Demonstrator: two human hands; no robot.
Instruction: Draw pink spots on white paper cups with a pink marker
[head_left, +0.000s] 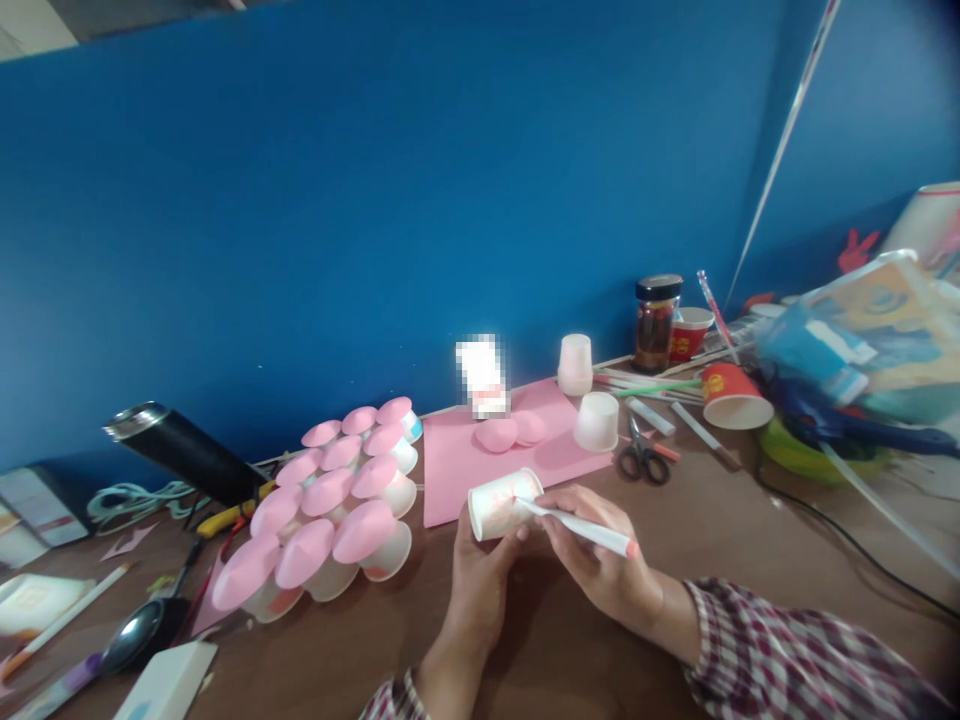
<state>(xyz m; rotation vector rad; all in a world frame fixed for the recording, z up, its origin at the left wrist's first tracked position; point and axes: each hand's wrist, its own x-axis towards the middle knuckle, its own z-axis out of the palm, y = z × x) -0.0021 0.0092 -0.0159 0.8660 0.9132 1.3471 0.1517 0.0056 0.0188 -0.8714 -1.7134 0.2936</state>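
My left hand (484, 575) is wrapped round a white paper cup (491, 508), which lies tilted on its side with its open rim to the left. Faint orange-pink marks show on the cup's wall. In my right hand (600, 550) is a white marker pen (589, 528) with an orange-red end, its tip against the cup's side. Behind the cup lies a pink paper sheet (457, 470) with two pink paper discs (496, 434) on it. An upturned white cup (597, 422) stands at the sheet's right edge.
Rows of cups topped with pink paper cones (328, 492) stand on the left. To the right lie black-handled scissors (643, 463), several markers (651, 416), a red paper cup (731, 398) and a dark jar (657, 325). A black tumbler (187, 455) leans at the far left; a blue wall (420, 200) rises behind.
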